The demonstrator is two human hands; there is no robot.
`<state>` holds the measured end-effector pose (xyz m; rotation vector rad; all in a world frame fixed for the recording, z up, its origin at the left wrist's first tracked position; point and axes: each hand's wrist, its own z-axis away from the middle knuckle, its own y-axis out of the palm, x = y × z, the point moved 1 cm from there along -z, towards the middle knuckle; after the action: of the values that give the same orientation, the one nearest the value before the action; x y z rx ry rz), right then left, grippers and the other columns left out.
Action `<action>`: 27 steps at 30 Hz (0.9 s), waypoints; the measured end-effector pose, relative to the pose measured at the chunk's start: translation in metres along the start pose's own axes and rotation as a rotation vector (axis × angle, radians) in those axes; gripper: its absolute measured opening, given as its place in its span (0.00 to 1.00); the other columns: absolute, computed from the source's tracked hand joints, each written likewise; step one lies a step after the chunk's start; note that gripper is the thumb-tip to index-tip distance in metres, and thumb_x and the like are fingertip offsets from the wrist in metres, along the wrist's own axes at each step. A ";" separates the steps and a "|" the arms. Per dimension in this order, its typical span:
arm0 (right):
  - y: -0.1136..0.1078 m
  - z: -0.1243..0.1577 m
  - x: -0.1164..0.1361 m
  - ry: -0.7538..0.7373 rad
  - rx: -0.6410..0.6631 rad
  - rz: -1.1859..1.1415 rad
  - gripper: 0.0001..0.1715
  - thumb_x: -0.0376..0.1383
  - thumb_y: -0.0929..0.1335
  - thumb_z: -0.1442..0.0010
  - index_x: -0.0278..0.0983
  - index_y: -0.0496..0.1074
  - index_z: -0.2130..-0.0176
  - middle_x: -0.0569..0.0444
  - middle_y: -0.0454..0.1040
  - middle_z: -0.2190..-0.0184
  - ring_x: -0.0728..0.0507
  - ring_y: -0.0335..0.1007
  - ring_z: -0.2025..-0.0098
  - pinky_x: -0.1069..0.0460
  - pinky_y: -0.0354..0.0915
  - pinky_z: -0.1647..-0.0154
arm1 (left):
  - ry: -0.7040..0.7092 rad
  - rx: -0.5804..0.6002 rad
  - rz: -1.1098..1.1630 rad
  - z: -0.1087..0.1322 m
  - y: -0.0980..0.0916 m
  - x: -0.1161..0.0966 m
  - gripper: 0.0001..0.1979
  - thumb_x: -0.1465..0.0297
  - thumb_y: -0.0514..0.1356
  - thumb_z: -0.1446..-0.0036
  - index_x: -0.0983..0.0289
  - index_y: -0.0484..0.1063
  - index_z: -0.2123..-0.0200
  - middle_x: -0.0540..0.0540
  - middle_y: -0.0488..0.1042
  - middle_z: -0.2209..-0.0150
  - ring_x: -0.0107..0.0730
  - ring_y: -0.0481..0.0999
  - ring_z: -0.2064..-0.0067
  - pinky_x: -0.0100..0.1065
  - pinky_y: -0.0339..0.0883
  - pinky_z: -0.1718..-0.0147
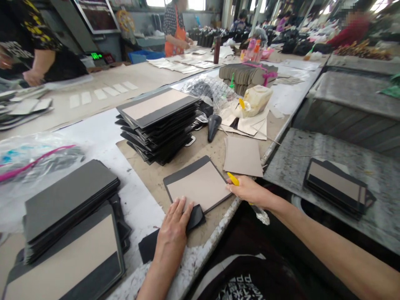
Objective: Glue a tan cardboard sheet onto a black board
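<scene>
A flat black panel with a beige sheet on it (198, 183) lies on the bench in front of me. My left hand (175, 223) presses flat on its near edge, fingers spread over the black flap there. At the panel's right edge, my right hand (250, 191) grips a yellow tool (233, 179) whose tip touches the beige sheet. A loose beige card (243, 156) lies just beyond my right hand.
A tall stack of black-and-beige panels (158, 123) stands behind the work. More stacks (67, 225) sit at my left, another (336, 187) on the grey conveyor at right. A glue bottle (254, 100) and black tool (214, 125) lie further back. People work at far tables.
</scene>
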<state>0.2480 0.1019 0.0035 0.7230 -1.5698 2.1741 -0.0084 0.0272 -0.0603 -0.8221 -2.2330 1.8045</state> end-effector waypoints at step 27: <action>0.011 0.002 0.007 0.303 0.264 -0.916 0.29 0.46 0.76 0.64 0.36 0.56 0.75 0.61 0.57 0.83 0.57 0.43 0.83 0.61 0.39 0.85 | -0.024 -0.082 0.083 -0.003 -0.003 -0.004 0.35 0.90 0.43 0.55 0.64 0.63 0.44 0.61 0.62 0.43 0.44 0.59 0.41 0.49 0.62 0.46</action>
<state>0.2371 0.0963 -0.0001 0.9008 -0.5967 1.6681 -0.0050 0.0276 -0.0561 -0.9261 -2.3351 1.7770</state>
